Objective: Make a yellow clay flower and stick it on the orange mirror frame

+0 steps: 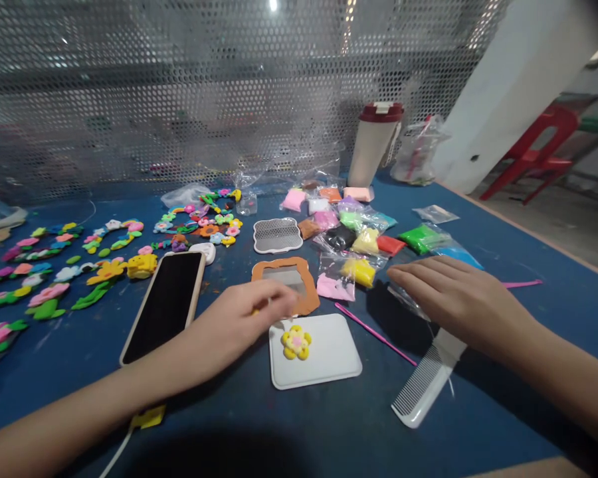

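Observation:
My left hand (252,311) is over the near edge of a mirror with an orange-brown clay border (306,292), its fingers loosely bent, slightly blurred and apart, with nothing seen in them. Just below its fingertips, a yellow clay flower (296,342) with a pink centre rests on a white rounded rectangular plate (331,355). My right hand (453,292) has its fingers stretched out flat, palm down. It partly covers a clear plastic bag (406,299) and the upper end of a white comb (426,385). Between the hands lies a thin pink modelling tool (376,334).
Bags of coloured clay (363,240) crowd the middle back, near a wavy-edged mirror (278,236). A phone (167,302) and many clay-decorated pieces (107,271) lie at left. A tumbler (375,146) stands before a perforated metal panel (179,86). Another pink tool (523,284) pokes out at right.

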